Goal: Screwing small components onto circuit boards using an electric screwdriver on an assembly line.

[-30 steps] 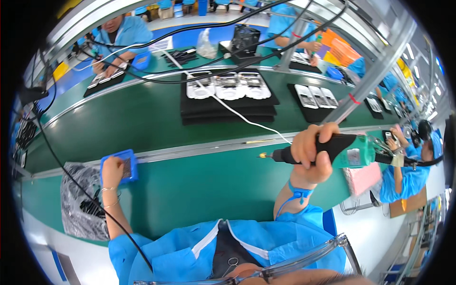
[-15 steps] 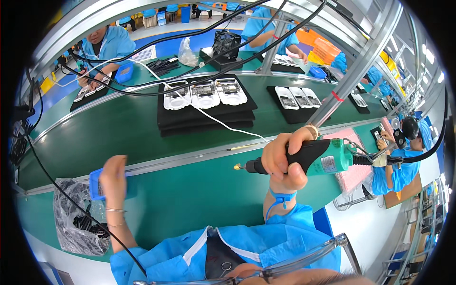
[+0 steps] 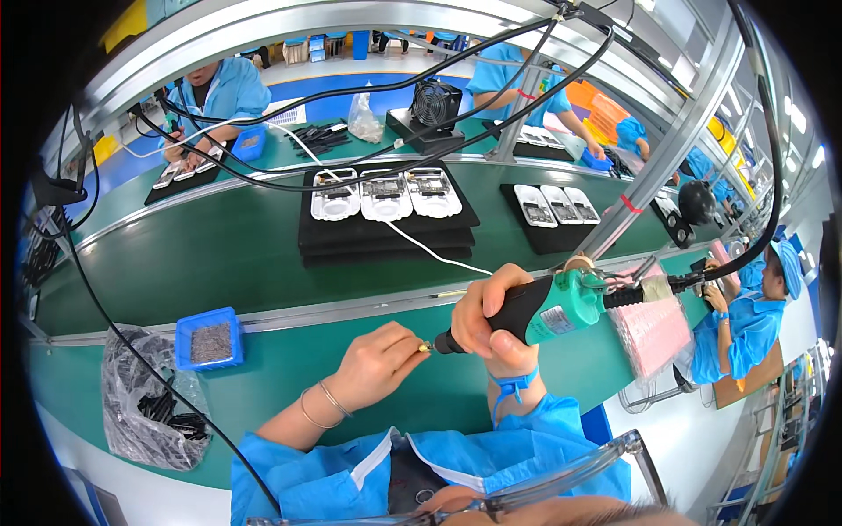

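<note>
My right hand (image 3: 491,320) is wrapped round a green and black electric screwdriver (image 3: 566,307), held almost level above the green bench with its nose toward the left. At its brassy tip (image 3: 425,346) my left hand (image 3: 379,361) is closed in a pinch, the fingertips touching or very near the tip. Whatever lies between those fingers is too small to make out. Left of that hand, a blue bin (image 3: 182,349) of small grey metal parts, likely screws, sits on the bench. Beside it lies a clear plastic bag (image 3: 127,399) with black pieces inside.
Across the metal rail, white housings (image 3: 384,195) with circuit parts rest on stacked black trays (image 3: 386,241); another black tray (image 3: 526,219) holds more. A slanted metal post (image 3: 645,175) and hanging black cables (image 3: 351,180) cross the space. Pink sheets (image 3: 653,337) lie at right. Co-workers (image 3: 741,320) sit nearby.
My left hand has come from the blue bin rightward to the screwdriver's tip and closed into a pinch. The screwdriver has moved slightly left and down, still gripped in my right hand.
</note>
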A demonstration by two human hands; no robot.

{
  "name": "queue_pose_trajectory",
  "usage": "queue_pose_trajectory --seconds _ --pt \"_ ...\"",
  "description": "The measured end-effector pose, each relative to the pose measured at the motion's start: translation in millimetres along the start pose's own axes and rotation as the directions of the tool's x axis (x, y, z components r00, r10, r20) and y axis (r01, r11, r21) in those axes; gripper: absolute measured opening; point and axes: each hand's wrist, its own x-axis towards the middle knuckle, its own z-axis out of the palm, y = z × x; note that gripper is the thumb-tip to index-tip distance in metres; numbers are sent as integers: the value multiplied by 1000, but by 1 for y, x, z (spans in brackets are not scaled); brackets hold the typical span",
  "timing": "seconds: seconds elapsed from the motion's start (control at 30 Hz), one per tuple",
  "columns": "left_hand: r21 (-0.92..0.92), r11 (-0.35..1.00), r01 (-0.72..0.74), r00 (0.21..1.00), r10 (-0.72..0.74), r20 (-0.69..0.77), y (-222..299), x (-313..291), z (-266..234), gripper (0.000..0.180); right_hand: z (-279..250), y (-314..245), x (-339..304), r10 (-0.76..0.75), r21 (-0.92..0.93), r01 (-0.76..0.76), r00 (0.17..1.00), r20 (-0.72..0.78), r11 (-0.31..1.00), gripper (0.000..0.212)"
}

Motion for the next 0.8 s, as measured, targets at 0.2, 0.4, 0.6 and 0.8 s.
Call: queue_pose_trajectory --seconds 0.2,0.4,0.6,0.8 --pt "-27 1000 0 1000 0 19 2 1 6 12 -3 -10 -2 3 -22 -3 1000 11 1000 27" --pt "-125 992 6 999 -1 46 7 5 8 12 -5 -15 -7 35 2 -35 999 8 999 29" --pt "-153 988 7 993 12 121 15 8 6 11 -10 -20 -10 33 57 -38 997 75 998 30" --pt "-163 984 -68 980 97 175 39 11 7 13 -19 -40 -3 -92 245 -54 831 549 968 23"
